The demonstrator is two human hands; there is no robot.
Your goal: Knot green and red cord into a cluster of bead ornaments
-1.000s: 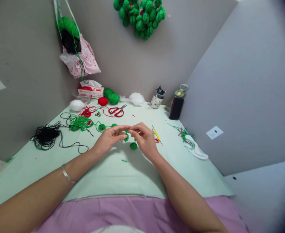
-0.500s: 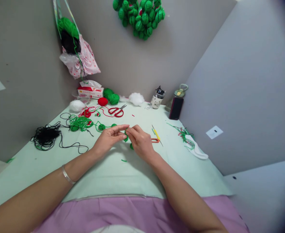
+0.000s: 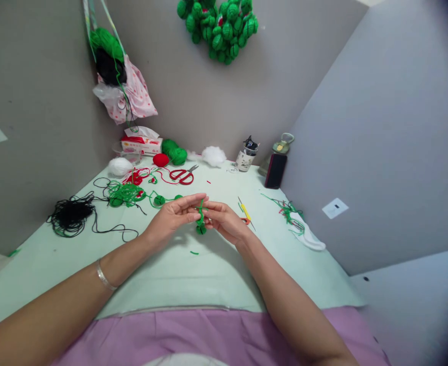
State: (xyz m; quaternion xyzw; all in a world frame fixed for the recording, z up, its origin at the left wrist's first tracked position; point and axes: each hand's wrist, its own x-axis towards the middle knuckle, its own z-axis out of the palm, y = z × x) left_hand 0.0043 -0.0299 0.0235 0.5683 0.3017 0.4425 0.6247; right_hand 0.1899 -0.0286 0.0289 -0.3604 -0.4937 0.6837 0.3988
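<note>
My left hand (image 3: 174, 216) and my right hand (image 3: 226, 220) meet over the middle of the pale green table (image 3: 170, 269). Between their fingertips they pinch a small green crochet piece (image 3: 200, 219) with green yarn strands; a little green ball hangs at its lower end. A tiny green yarn scrap (image 3: 194, 252) lies on the table just below my hands. A yellow-handled crochet hook (image 3: 246, 211) lies right of my right hand.
Red scissors (image 3: 182, 175), tangled green yarn (image 3: 125, 193), black yarn (image 3: 71, 213), white stuffing (image 3: 213, 155), a tissue box (image 3: 140, 144), a jar (image 3: 245, 157) and a dark phone (image 3: 276, 171) line the back. Green crochet balls (image 3: 218, 28) hang on the wall. Yarn scraps (image 3: 292, 213) lie right.
My right hand has shifted left and turned palm-up against my left hand. The green ball, earlier dangling to the right below my fingers, now hangs directly between both hands.
</note>
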